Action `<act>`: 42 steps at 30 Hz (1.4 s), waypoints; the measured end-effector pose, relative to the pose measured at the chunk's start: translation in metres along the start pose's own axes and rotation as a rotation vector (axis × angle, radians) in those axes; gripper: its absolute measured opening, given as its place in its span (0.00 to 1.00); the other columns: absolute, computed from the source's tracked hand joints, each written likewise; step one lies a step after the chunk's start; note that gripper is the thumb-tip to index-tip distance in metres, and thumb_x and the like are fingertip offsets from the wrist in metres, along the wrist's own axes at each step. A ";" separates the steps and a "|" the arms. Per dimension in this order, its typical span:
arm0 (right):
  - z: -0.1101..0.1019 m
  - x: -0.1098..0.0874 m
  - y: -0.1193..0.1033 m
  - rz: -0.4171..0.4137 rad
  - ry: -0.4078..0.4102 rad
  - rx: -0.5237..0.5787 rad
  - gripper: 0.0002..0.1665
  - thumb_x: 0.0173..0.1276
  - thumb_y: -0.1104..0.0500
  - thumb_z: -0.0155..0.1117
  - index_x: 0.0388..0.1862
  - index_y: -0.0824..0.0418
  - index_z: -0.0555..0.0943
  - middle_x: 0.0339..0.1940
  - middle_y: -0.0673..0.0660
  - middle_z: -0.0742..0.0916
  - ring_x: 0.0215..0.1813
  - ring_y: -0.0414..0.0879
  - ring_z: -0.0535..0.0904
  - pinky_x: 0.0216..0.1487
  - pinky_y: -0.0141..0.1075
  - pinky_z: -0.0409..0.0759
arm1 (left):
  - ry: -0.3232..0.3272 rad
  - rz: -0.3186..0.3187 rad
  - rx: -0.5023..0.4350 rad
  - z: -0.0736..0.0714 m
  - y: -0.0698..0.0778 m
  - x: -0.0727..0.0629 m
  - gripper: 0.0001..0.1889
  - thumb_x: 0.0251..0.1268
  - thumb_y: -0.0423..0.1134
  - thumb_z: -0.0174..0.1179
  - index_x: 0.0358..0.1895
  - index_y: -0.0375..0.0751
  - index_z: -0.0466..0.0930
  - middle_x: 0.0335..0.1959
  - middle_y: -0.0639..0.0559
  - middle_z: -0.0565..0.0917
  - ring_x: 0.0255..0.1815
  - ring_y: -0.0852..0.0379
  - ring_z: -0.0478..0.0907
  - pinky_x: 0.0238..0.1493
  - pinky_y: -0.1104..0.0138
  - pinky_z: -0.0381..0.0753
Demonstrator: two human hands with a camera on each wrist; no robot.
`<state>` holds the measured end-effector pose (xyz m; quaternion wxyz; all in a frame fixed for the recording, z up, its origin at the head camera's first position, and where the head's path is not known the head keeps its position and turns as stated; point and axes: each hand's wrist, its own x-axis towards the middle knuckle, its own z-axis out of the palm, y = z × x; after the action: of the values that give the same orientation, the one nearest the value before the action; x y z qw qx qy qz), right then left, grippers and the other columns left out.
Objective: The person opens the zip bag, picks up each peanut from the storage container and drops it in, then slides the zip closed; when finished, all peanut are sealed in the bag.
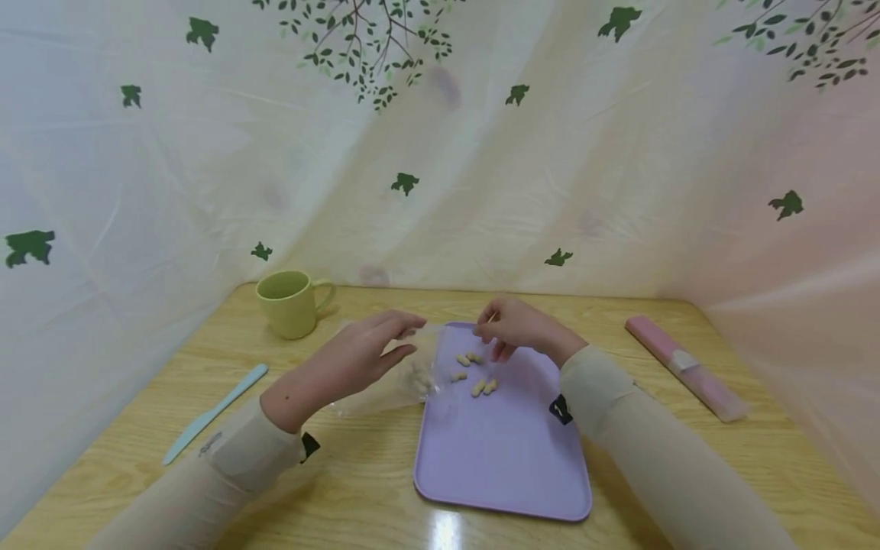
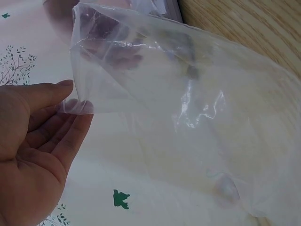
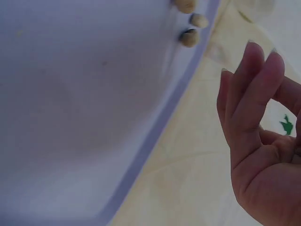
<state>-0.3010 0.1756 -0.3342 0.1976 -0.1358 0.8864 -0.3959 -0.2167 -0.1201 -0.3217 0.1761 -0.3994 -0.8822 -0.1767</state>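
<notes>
A clear plastic bag (image 2: 188, 127) spreads out from my left hand (image 1: 351, 367), which pinches the bag's edge between thumb and fingers. Inside it, pale peanuts (image 1: 415, 380) show through near the lilac tray (image 1: 505, 466). Several loose peanuts (image 1: 479, 388) lie on the tray's far left part. My right hand (image 1: 519, 330) hovers above the tray's far end, thumb and index finger curved toward each other. In the right wrist view, the other fingers (image 3: 254, 89) are bent and the pinch point is cut off, so I cannot tell what it holds.
A yellow-green mug (image 1: 287, 305) stands at the back left. Nearer me on that side lies a light blue plastic knife (image 1: 215, 414). Right of the tray is a long pink packet with a pale band (image 1: 684, 360). Behind the wooden table (image 1: 371, 466) hangs a printed curtain (image 1: 467, 221).
</notes>
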 end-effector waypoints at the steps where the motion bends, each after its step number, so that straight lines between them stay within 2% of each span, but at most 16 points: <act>1: 0.001 0.002 0.002 0.013 -0.010 -0.018 0.16 0.80 0.54 0.64 0.56 0.65 0.80 0.49 0.65 0.88 0.30 0.46 0.89 0.36 0.38 0.91 | 0.001 0.002 -0.002 0.000 0.000 0.000 0.21 0.76 0.37 0.68 0.68 0.40 0.80 0.62 0.46 0.88 0.57 0.52 0.90 0.57 0.58 0.92; 8: 0.005 0.015 0.011 0.082 -0.080 -0.144 0.11 0.78 0.57 0.67 0.47 0.65 0.81 0.36 0.56 0.86 0.25 0.41 0.84 0.30 0.34 0.89 | 0.016 0.031 -0.004 0.001 -0.001 0.002 0.21 0.74 0.35 0.68 0.67 0.38 0.80 0.61 0.45 0.88 0.56 0.52 0.90 0.55 0.58 0.92; 13: 0.011 0.020 0.010 0.078 -0.096 -0.201 0.09 0.76 0.57 0.70 0.44 0.62 0.82 0.32 0.54 0.86 0.25 0.41 0.83 0.29 0.32 0.87 | 0.036 0.053 0.007 0.002 -0.001 0.002 0.21 0.74 0.35 0.69 0.66 0.37 0.80 0.60 0.44 0.88 0.55 0.51 0.90 0.54 0.57 0.92; 19: 0.016 0.023 0.006 0.050 -0.114 -0.208 0.06 0.75 0.58 0.69 0.41 0.60 0.83 0.31 0.53 0.87 0.25 0.41 0.85 0.29 0.32 0.86 | 0.054 0.069 0.012 0.004 -0.003 0.002 0.20 0.73 0.34 0.69 0.65 0.37 0.81 0.59 0.44 0.89 0.54 0.51 0.91 0.53 0.58 0.92; 24: 0.020 0.024 0.005 0.041 -0.128 -0.199 0.05 0.76 0.60 0.68 0.40 0.61 0.83 0.31 0.54 0.88 0.24 0.41 0.86 0.28 0.33 0.88 | 0.076 0.094 0.015 0.005 -0.005 0.001 0.20 0.73 0.34 0.70 0.64 0.37 0.81 0.58 0.44 0.89 0.53 0.51 0.91 0.51 0.59 0.93; 28: 0.021 0.023 0.006 0.036 -0.133 -0.175 0.05 0.76 0.61 0.66 0.40 0.63 0.83 0.30 0.54 0.88 0.24 0.40 0.86 0.29 0.33 0.89 | 0.076 0.089 0.021 0.003 -0.007 0.001 0.20 0.73 0.35 0.70 0.64 0.37 0.81 0.58 0.44 0.89 0.53 0.52 0.91 0.51 0.59 0.93; 34: 0.015 0.013 0.010 0.005 -0.081 -0.139 0.07 0.75 0.59 0.64 0.43 0.63 0.81 0.32 0.56 0.88 0.28 0.44 0.86 0.33 0.35 0.89 | 0.061 0.073 0.015 0.001 -0.006 0.001 0.20 0.74 0.35 0.69 0.65 0.37 0.81 0.58 0.45 0.89 0.54 0.51 0.91 0.52 0.58 0.93; 42: -0.001 -0.013 0.006 -0.035 -0.052 0.037 0.13 0.76 0.56 0.66 0.50 0.64 0.79 0.40 0.60 0.90 0.33 0.47 0.88 0.38 0.39 0.91 | 0.062 0.076 0.019 0.001 -0.008 0.001 0.20 0.74 0.35 0.69 0.65 0.36 0.81 0.58 0.43 0.89 0.54 0.51 0.91 0.53 0.58 0.93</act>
<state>-0.2903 0.1853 -0.3348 0.2163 -0.1577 0.8710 -0.4120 -0.2234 -0.1234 -0.3235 0.2140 -0.4253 -0.8621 -0.1737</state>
